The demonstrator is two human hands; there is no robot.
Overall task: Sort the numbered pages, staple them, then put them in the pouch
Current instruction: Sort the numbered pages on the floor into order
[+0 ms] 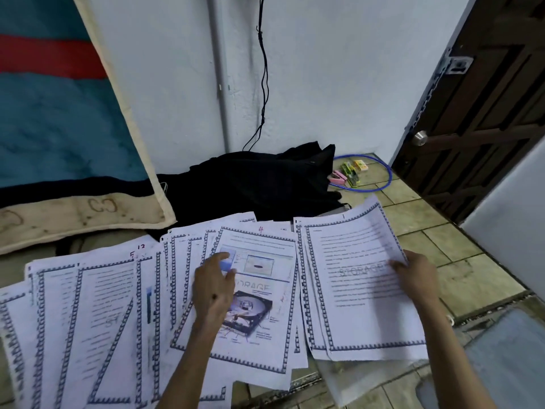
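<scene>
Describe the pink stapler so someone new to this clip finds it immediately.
Look to the tiled floor corner by the dark wooden door, inside the blue hoop. The pink stapler lies at the black cloth's edge, beside green-yellow staplers; it alone is pink.

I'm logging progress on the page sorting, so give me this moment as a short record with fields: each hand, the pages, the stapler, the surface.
left hand: resting on the page marked 4, fingers relaxed
right hand: gripping the right edge of a small stack of pages
loose pages: fanned out overlapping on the left, unstapled
staplers: pink one and green one far back by the black cloth, untouched
surface: tiled floor
</scene>
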